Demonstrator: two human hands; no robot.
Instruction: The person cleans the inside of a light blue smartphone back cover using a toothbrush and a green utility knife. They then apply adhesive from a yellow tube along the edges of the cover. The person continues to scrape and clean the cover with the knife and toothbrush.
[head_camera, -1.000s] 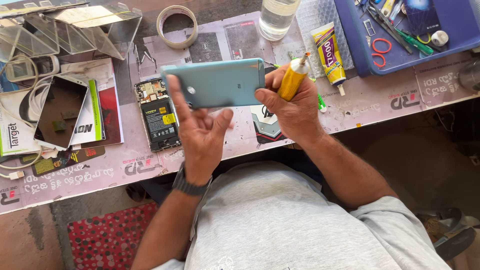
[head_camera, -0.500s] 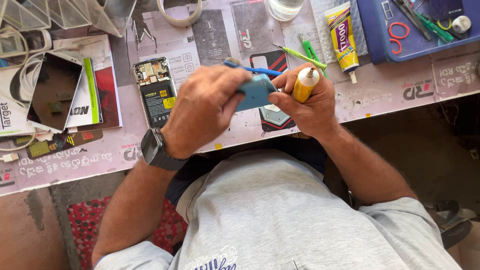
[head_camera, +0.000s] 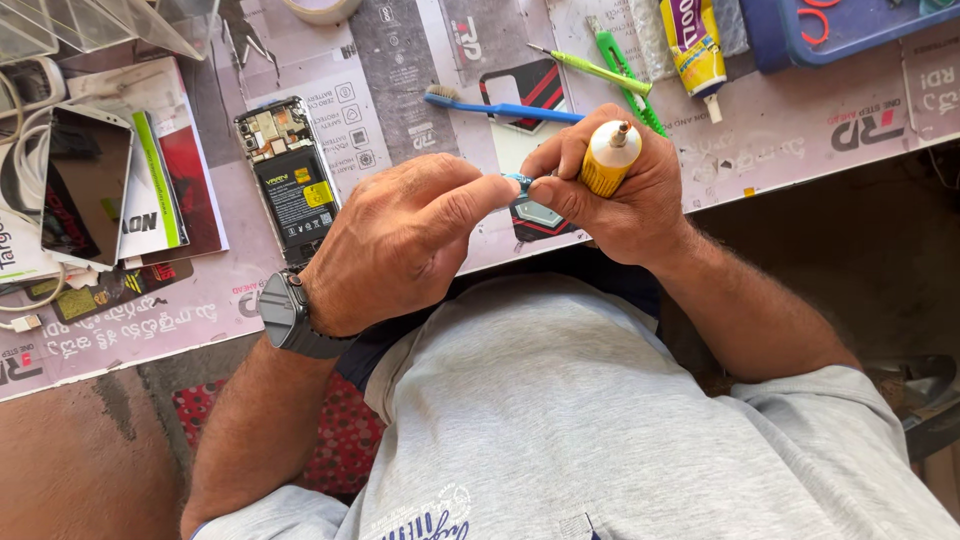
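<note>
Pinching a small teal part between thumb and forefinger, the left hand met the right hand above the surface's near edge. The right hand's grip was closed around a yellow glue tube, nozzle up, fingertips also touching the part. An opened phone lay toward the left edge, a blue toothbrush beyond the hands.

Small teal phone cover edge-on between fingertips; yellow glue tube upright.
</note>
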